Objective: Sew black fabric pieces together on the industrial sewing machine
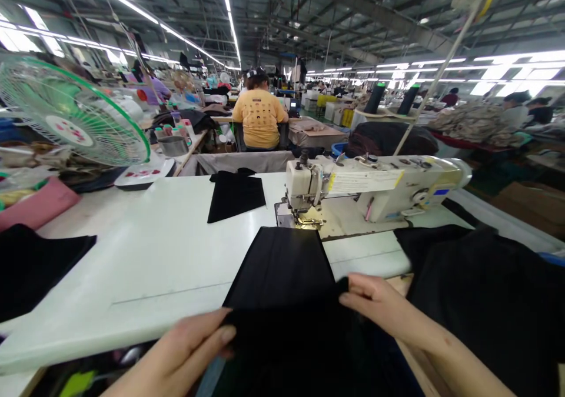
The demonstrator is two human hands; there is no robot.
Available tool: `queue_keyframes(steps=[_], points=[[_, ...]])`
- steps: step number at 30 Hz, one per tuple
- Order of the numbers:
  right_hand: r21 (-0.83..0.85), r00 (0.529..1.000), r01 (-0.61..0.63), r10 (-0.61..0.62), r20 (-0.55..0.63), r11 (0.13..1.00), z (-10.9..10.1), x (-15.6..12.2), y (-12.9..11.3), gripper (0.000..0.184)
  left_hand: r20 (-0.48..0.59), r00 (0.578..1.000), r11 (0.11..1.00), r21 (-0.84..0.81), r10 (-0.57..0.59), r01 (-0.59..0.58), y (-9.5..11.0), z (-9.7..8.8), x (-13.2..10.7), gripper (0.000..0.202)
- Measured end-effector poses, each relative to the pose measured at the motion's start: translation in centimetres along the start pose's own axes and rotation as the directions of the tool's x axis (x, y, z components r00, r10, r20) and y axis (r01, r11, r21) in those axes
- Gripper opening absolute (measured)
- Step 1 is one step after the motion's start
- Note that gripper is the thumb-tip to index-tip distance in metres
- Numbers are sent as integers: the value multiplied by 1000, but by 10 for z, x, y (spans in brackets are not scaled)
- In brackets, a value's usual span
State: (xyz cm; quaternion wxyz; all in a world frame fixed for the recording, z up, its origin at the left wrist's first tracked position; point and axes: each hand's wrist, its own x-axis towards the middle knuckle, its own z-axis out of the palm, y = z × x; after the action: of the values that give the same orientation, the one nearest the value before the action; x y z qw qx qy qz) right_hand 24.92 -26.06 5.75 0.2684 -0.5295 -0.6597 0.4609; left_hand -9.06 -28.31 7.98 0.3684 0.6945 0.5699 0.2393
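A black fabric piece (282,267) stretches from the front of the sewing machine (366,188) over the table's near edge. My left hand (198,338) pinches its left side between thumb and fingers. On the opposite side, my right hand (368,294) grips the cloth's right edge the same way. The far end of the cloth lies just in front of the machine's needle area; whether it is under the presser foot I cannot tell. Behind it, to the left of the needle, a smaller black fabric piece (236,196) lies flat on the white table (154,250).
More black cloth lies at the far left (39,267) and in a heap (481,291) on the right. A green fan (73,114) stands at the left. A thread stand pole (436,79) rises behind the machine. Ahead, a person in a yellow shirt (259,117) sits facing away.
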Motion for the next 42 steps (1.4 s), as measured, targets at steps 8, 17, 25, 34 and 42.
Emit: queue_keyframes(steps=[8,17,25,34,42], points=[[-288,883,-3,-132,-451,958,12,113,35,22,-117,987,911,409,113,-56,-6,6,153,31],[-221,860,-33,-85,-503,975,14,139,42,12,-139,988,965,260,67,-29,-26,30,201,16],[263,860,181,-23,-509,948,6,83,28,40,-109,994,874,-480,22,-72,-10,16,138,26],[432,781,176,142,-608,884,8,65,26,48,-375,927,696,-660,19,-281,10,12,114,18],[767,797,211,348,-494,606,8,63,10,44,-497,858,695,-662,-129,-279,22,14,106,19]])
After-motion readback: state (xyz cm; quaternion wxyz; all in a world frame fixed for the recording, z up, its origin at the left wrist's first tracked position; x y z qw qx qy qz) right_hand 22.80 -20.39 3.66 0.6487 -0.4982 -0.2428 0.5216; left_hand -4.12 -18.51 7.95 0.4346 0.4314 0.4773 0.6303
